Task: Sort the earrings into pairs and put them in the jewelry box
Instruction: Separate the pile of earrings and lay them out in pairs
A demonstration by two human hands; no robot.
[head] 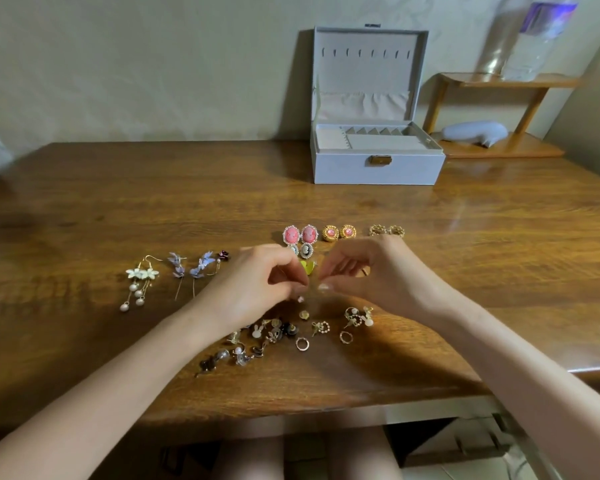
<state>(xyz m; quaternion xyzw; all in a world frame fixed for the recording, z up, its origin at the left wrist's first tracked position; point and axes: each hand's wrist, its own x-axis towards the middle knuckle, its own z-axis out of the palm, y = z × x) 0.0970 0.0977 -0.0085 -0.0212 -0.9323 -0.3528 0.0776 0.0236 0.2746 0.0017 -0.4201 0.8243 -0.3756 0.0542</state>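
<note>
Left hand and right hand meet low over the table. Fingers are curled, tips almost touching. They seem to pinch something tiny, too blurred to confirm.

Loose pile of earrings lies directly beneath. Sorted pairs, e.g. pink cameos, sit just beyond the knuckles. Jewelry box stands open, well apart at the back.

Risks: a slipped pinch likely loses the piece in the pile, and a drifting wrist could scatter finished pairs.
</note>
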